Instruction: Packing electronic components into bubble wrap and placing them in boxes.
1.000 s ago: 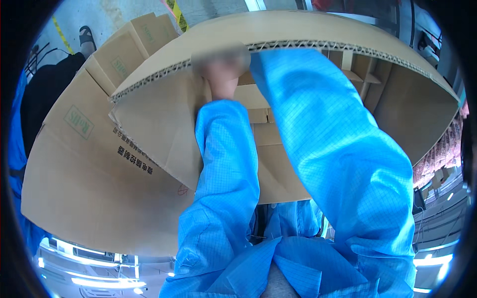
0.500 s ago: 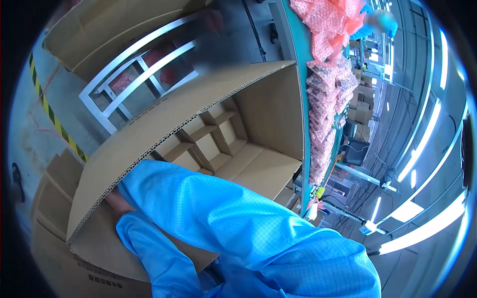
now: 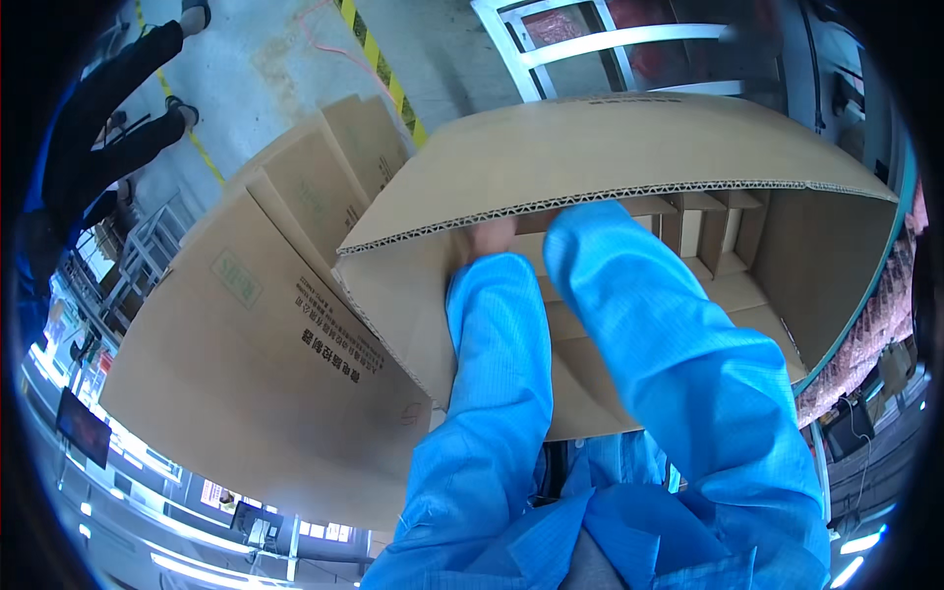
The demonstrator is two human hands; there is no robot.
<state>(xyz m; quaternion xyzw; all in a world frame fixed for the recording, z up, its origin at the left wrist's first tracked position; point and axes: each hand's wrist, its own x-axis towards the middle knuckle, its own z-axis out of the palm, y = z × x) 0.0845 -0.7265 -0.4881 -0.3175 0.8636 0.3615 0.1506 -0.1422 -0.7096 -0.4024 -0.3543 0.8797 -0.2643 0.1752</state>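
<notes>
A big open cardboard box (image 3: 629, 147) lies in front of me, and both my forearms in blue sleeves reach into its opening. Of my left hand (image 3: 491, 236) only a blurred patch shows, close to the box's left wall and under its upper edge; the fingers are hidden. My right hand is out of sight behind the same upper edge, where the right sleeve (image 3: 669, 315) ends. Deeper inside, a cardboard divider grid (image 3: 700, 203) forms several square cells. What either hand touches or holds cannot be seen.
Several flattened or folded cartons (image 3: 246, 324) lean close at the left. A white metal frame (image 3: 610, 41) stands beyond the box. Pink bubble-wrapped items (image 3: 865, 334) lie on a green-edged table at right. Another person's legs (image 3: 138, 98) show at far left, past yellow-black floor tape (image 3: 369, 49).
My view has swung to the left, so the box sits farther right and the cartons and another person's legs have come into view. Both arms remain inside the box, their sleeves now farther apart.
</notes>
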